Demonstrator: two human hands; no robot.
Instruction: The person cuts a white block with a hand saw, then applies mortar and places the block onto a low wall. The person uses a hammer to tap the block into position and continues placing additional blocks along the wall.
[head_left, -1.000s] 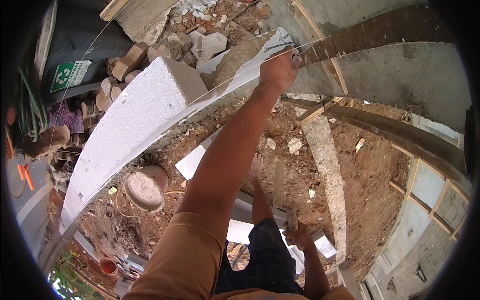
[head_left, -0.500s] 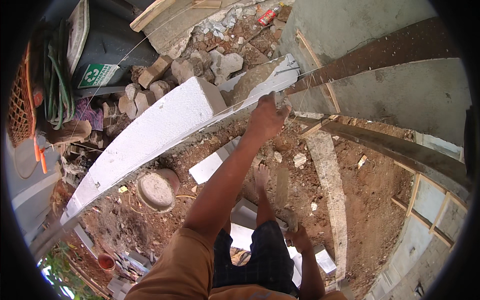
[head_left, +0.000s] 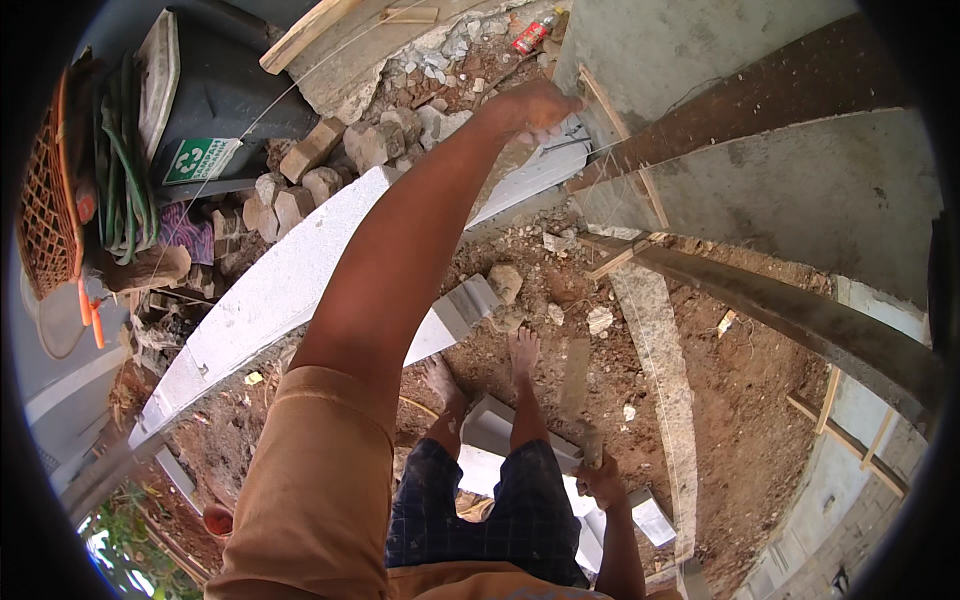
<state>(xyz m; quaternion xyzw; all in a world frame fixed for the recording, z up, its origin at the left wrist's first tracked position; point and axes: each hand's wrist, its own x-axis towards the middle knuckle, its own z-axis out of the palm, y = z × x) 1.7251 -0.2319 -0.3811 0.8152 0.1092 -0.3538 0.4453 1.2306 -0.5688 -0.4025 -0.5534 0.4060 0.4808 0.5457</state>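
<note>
- A tan short sleeve [head_left: 310,480] covered the left upper arm at lower left of the frame; the forearm beyond it was bare.
- The left hand [head_left: 535,105] at top centre wore no glove.
- Dark blue checked shorts [head_left: 490,510] sat at bottom centre.
- The right hand [head_left: 600,480] at lower centre was ungloved.
- Both feet [head_left: 522,352] at mid-frame were bare.

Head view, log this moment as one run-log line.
left hand: raised, on white block wall top by string line | right hand: low, holding trowel | standing on white blocks
</note>
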